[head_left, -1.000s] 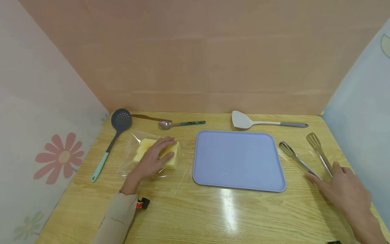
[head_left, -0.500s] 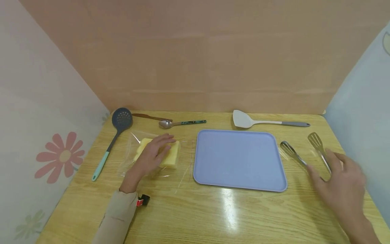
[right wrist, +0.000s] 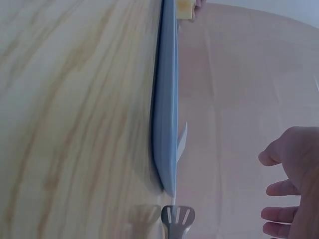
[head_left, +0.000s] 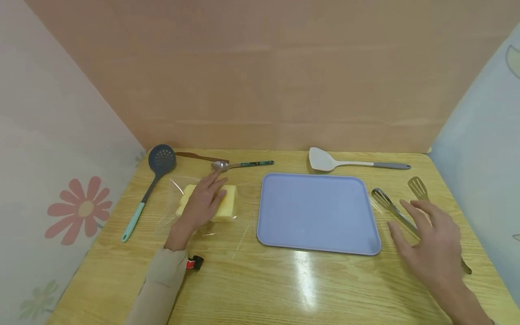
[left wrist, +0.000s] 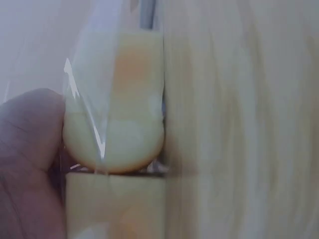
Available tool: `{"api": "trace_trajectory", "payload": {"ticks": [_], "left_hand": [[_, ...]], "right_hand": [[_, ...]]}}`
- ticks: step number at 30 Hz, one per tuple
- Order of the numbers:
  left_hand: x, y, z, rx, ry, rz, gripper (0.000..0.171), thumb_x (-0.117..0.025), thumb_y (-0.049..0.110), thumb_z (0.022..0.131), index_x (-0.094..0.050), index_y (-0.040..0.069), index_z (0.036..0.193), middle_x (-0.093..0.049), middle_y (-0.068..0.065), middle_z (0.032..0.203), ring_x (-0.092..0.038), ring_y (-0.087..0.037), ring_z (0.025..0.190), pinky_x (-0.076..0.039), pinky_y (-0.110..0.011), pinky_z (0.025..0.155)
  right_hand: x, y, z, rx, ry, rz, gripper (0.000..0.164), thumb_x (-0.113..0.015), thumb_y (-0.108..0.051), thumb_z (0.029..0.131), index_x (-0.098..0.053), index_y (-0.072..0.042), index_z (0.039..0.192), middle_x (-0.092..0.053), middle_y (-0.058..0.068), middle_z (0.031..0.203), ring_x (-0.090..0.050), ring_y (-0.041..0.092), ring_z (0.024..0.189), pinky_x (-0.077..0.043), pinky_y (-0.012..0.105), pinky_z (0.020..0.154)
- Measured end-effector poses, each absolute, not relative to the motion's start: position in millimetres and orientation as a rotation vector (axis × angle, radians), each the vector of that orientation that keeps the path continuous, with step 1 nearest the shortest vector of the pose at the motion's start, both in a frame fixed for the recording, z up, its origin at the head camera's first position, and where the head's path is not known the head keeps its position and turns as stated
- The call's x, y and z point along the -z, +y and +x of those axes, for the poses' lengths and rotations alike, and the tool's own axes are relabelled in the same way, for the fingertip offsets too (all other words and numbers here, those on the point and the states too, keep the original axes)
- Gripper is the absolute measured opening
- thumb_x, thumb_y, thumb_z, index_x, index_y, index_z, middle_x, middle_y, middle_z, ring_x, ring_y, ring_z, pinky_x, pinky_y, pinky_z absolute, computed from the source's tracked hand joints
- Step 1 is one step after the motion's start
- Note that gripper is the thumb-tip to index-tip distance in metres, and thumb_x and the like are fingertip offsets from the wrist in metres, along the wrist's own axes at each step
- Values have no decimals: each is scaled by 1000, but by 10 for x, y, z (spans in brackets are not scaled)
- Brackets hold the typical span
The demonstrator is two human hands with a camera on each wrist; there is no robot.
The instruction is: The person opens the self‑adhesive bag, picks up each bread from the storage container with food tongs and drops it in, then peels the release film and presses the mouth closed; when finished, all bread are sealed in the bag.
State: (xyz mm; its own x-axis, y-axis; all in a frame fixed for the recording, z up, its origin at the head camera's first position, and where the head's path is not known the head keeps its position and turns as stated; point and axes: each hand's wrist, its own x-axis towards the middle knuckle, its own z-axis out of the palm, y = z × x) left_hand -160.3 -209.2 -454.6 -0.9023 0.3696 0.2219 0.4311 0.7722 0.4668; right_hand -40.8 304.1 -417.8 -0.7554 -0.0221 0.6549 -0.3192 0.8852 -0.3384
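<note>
A pale yellow block of bread (head_left: 229,207) lies in a clear plastic bag (head_left: 176,185) on the left side of the table. My left hand (head_left: 198,205) rests on it with fingers stretched across the top; their tips reach past the far edge. The left wrist view shows the bread (left wrist: 114,99) close up through shiny film, my thumb (left wrist: 32,124) beside it. On the right, metal tongs (head_left: 398,213) with slotted heads lie spread on the table. Over them hovers my right hand (head_left: 432,243), thumb and fingers spread apart and holding nothing. It partly hides their arms.
A lilac tray (head_left: 318,212) lies between my hands. Along the back are a dark skimmer (head_left: 162,159) with a mint handle, a brown knife (head_left: 199,157), a spoon (head_left: 243,164) and a white turner (head_left: 322,159). Walls stand behind and at both sides.
My right hand has let go of the tongs, coming up and left over them. My left hand has shifted slightly on the bread, its fingertips now nearer the spoon; the bread has moved slightly left.
</note>
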Motion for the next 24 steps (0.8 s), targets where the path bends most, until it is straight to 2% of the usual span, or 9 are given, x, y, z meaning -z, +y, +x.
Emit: {"api": "trace_trajectory", "payload": {"ticks": [4,6,12,14,17,21,22,24], "left_hand": [[4565,-2078,-1622,798,-2834,-617,48,-35,32,113,-54,3,145,-49,-19,154,-27,-40,152,-2,-56,127],[4561,-2073,-1626,857,-2814,-576,49,-32,31,113,-53,1,145,-51,-20,152,-30,-40,151,-3,-53,128],[4548,-2064,-1629,860,-2797,-502,39,-42,18,111,-59,-7,135,-60,-24,139,-44,-42,142,-15,-55,126],[4542,-2058,-1632,850,-2811,-483,35,-46,16,109,-63,-6,131,-64,-23,133,-51,-42,136,-16,-55,126],[4535,-2049,-1638,877,-2821,-440,31,-50,15,108,-66,-4,126,-68,-20,126,-59,-39,128,-19,-52,126],[4532,-2048,-1640,915,-2809,-389,27,-54,14,105,-69,-1,121,-72,-17,117,-62,-38,121,-25,-49,125],[4531,-2050,-1639,927,-2804,-374,26,-54,14,105,-70,0,120,-73,-17,116,-62,-38,120,-27,-49,124],[4529,-2055,-1631,957,-2791,-340,25,-54,14,105,-72,2,119,-73,-16,112,-64,-37,114,-40,-50,115]], "right_hand": [[4154,2948,-425,-594,-2373,279,57,-61,-46,91,-70,-1,124,-63,25,121,-53,52,113,-36,68,84],[4149,2897,-437,-605,-2363,299,59,-59,-50,92,-70,-1,123,-63,25,121,-54,51,112,-38,68,88],[4146,2736,-496,-643,-2327,360,62,-56,-56,94,-73,-2,119,-65,22,118,-57,47,106,-41,60,95],[4144,2687,-510,-649,-2343,383,60,-56,-54,94,-73,-2,119,-65,21,118,-57,46,107,-39,59,89],[4160,2612,-522,-675,-2366,415,59,-55,-54,95,-73,-3,118,-65,21,119,-57,46,110,-39,61,88],[4176,2504,-530,-704,-2386,477,58,-54,-55,98,-74,-5,120,-65,20,122,-56,44,114,-39,64,88],[4177,2475,-535,-709,-2381,491,58,-54,-55,98,-74,-6,120,-65,19,122,-57,43,114,-39,63,88],[4178,2413,-552,-720,-2357,521,56,-54,-55,99,-74,-7,120,-66,18,120,-58,41,112,-40,62,90]]}}
